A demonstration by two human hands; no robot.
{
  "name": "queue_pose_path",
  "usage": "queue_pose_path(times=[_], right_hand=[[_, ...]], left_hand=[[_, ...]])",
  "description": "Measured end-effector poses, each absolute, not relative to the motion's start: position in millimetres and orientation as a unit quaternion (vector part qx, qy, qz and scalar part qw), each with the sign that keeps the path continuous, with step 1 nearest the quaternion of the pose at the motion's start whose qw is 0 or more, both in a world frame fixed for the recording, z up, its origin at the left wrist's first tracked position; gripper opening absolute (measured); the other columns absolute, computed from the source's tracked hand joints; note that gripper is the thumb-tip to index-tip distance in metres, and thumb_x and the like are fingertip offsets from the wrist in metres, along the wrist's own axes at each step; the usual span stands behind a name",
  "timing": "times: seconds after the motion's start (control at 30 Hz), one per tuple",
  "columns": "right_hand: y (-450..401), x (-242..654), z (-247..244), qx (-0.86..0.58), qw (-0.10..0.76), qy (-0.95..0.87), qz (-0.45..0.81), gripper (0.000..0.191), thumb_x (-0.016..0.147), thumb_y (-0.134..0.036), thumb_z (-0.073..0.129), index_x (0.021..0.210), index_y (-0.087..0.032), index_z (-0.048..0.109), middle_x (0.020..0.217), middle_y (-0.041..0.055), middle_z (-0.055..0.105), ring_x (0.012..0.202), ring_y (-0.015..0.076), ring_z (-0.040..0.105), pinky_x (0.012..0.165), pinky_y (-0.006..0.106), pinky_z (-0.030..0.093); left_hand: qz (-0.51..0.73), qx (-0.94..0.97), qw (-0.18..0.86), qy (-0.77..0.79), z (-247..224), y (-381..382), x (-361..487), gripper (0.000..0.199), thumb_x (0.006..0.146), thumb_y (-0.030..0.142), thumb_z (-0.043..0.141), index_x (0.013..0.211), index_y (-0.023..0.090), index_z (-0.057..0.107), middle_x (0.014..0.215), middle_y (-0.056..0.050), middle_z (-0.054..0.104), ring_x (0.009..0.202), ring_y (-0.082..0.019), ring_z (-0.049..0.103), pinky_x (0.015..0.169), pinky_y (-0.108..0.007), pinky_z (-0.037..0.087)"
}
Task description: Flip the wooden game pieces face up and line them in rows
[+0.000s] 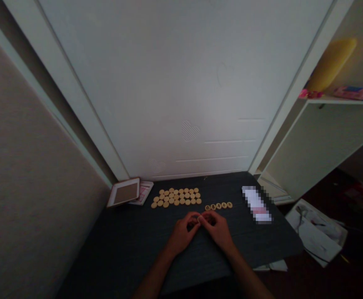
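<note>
Both hands meet over the dark table point(131, 249), fingertips together around a small pale round disc point(199, 219). My left hand point(184, 232) pinches it from the left, and my right hand point(217, 228) closes on it from the right. Just beyond my right hand lies a short row of several round discs point(218, 206) with dark markings. Farther back and to the left, several plain tan discs point(176, 197) lie in three rows. Fingers partly hide the held disc.
At the table's back left, a framed tray point(123, 192) rests partly over a pink-and-white booklet point(145, 192). A blurred white item point(256, 204) lies at the right. A white panel point(181, 83) rises behind the table. An open white box point(317, 230) stands beyond the right edge.
</note>
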State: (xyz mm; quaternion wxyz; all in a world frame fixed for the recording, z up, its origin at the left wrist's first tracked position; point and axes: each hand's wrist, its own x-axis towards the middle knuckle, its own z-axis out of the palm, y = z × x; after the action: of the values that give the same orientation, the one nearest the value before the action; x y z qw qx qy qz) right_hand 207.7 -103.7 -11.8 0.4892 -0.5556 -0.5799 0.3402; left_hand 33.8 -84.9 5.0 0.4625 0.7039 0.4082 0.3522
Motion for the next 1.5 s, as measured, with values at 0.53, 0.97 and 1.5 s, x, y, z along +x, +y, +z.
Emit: queue_pose_path(times=[0.53,0.97,1.5], right_hand=[[-102.4,209.7,-16.2,-0.537,0.510,-0.580,0.339,0.035,0.090,-0.053,0.062,0.098,-0.022,0.074,0.089,0.0057,0.077,0.080,0.0231,0.073,0.073,0.032,0.058],[-105.4,206.9,-8.8,-0.539,0.503,-0.588,0.333,0.028,0.089,-0.046,0.066,0.099,-0.021,0.072,0.086,0.0050,0.076,0.075,0.0204,0.071,0.068,0.029,0.056],[-105.1,208.8,-11.3,-0.542,0.488,-0.596,0.336,0.025,0.091,-0.043,0.063,0.095,-0.020,0.070,0.083,0.0039,0.074,0.074,0.0195,0.068,0.069,0.028,0.052]], left_hand=[[0.366,0.693,0.475,0.400,4.3,-83.6,33.3,0.026,0.093,0.037,0.061,0.116,0.026,0.064,0.100,-0.002,0.079,0.094,-0.021,0.074,0.087,-0.033,0.056],[0.355,0.696,0.483,0.395,1.3,-81.6,32.0,0.027,0.093,0.031,0.060,0.118,0.025,0.064,0.107,-0.004,0.078,0.099,-0.022,0.074,0.090,-0.033,0.056],[0.339,0.732,0.423,0.413,-0.1,-82.3,32.4,0.025,0.092,0.034,0.062,0.115,0.025,0.065,0.096,-0.001,0.077,0.086,-0.018,0.072,0.082,-0.029,0.056]])
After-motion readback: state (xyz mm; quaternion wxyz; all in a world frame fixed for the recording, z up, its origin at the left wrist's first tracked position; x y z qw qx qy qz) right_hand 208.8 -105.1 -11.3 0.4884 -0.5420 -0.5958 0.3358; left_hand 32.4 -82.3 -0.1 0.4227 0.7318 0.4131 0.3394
